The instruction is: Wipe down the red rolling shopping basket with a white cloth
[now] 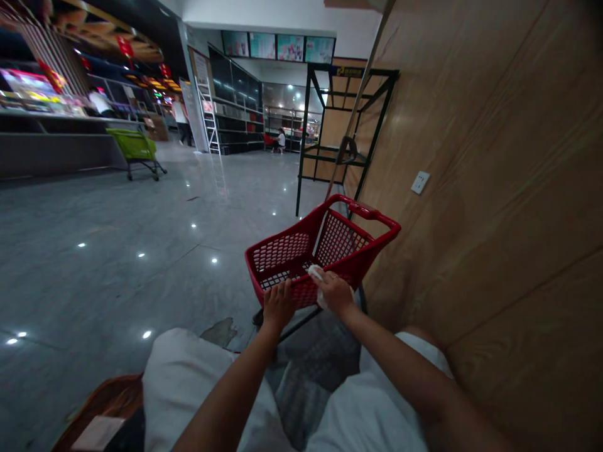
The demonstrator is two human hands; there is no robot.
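Observation:
A red plastic shopping cart with a mesh basket stands before my knees, its handle towards the wall on the right. My left hand rests on the near rim, its fingers curled over the edge. Further along that same rim, my right hand presses a crumpled white cloth against the basket. Part of the cloth hangs below the palm. Most of the cart's wheels and frame are hidden beneath the basket and behind my hands.
A wooden wall with a socket rises close on my right. Behind the cart stands a black metal rack, with a long pole nearby. A green cart and a counter lie far left. Several people are in the background.

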